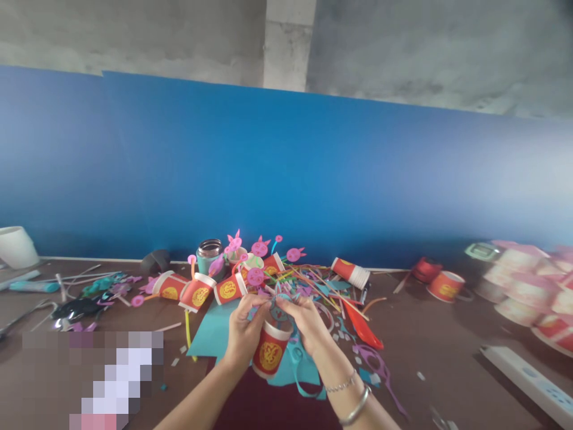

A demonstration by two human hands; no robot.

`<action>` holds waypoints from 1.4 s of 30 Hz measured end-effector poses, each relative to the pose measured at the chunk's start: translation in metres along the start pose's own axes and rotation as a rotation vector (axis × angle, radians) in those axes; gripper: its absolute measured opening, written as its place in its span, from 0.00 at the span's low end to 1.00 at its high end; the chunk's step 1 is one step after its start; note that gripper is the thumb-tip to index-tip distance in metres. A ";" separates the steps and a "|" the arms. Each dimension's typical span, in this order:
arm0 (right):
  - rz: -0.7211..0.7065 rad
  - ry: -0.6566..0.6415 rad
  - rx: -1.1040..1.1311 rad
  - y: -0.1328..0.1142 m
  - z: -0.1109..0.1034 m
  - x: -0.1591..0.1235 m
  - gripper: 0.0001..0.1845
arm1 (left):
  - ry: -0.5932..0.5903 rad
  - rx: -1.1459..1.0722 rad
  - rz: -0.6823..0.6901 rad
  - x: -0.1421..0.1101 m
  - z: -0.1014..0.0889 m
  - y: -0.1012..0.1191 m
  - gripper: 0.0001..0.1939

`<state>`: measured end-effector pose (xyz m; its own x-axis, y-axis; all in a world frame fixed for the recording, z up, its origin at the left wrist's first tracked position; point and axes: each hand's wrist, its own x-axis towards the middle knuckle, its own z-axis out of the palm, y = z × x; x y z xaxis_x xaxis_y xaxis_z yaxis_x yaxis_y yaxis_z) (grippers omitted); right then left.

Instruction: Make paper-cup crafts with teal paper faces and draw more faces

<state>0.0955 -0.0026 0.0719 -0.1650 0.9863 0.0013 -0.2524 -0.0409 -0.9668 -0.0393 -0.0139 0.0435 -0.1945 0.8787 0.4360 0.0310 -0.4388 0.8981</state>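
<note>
My left hand point(245, 327) and my right hand point(308, 322) meet in front of me, fingers pinched at both sides of a light blue paper animal-face cutout point(280, 309). Just beneath it is a red paper cup point(271, 353) with a yellow printed emblem, its white rim between my two hands. Whether my fingers also touch that rim, I cannot tell. Sheets of teal paper point(210, 334) and curled teal strips point(298, 364) lie under and around the cup. A bracelet and a bangle circle my right wrist.
Behind my hands sit several decorated red cups point(197, 292) with pink faces, a steel-rimmed jar point(209, 254) and mixed paper scraps. Orange-handled scissors point(363, 328) lie right. Stacked cups point(521, 283) and a power strip point(532, 376) stand far right. A blue partition point(277, 167) rises behind.
</note>
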 end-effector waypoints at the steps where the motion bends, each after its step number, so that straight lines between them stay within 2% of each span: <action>1: -0.007 0.020 -0.020 0.000 -0.001 0.001 0.19 | 0.010 0.009 0.007 0.000 0.000 0.001 0.06; 4: -0.025 0.062 -0.067 0.000 -0.004 0.003 0.20 | 0.039 0.008 0.011 0.001 0.001 0.003 0.07; 6: -0.026 0.059 -0.107 -0.001 -0.007 0.004 0.19 | 0.031 -0.045 -0.033 0.002 0.001 0.003 0.07; 9: -0.063 0.040 -0.202 0.000 -0.010 0.006 0.17 | -0.030 -0.165 -0.163 0.003 0.003 0.003 0.11; 14: -0.250 -0.007 -0.371 0.002 -0.012 0.009 0.16 | -0.116 -0.273 -0.358 0.003 0.008 0.001 0.20; 19: -0.321 0.044 -0.556 -0.002 -0.016 0.008 0.20 | -0.025 -0.277 -0.411 0.005 0.010 -0.001 0.16; 24: -0.324 0.154 -0.730 -0.009 -0.023 0.009 0.07 | 0.053 -0.238 -0.395 0.010 0.005 0.001 0.16; 27: -0.323 0.155 -0.740 -0.012 -0.024 0.008 0.04 | 0.044 -0.218 -0.389 0.012 0.002 0.005 0.18; 31: -0.357 0.085 -0.745 -0.014 -0.019 0.004 0.04 | -0.025 -0.205 -0.423 0.012 0.003 0.009 0.16; 37: -0.509 0.116 -0.720 -0.011 -0.012 0.000 0.06 | 0.055 -0.328 -0.479 0.012 0.003 0.008 0.17; 42: -0.458 0.108 -0.645 -0.011 -0.013 0.001 0.08 | 0.054 -0.400 -0.504 0.015 -0.001 0.000 0.16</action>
<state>0.1103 0.0012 0.0789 -0.0771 0.8941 0.4412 0.3343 0.4401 -0.8334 -0.0435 -0.0006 0.0499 -0.1393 0.9891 -0.0468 -0.4428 -0.0200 0.8964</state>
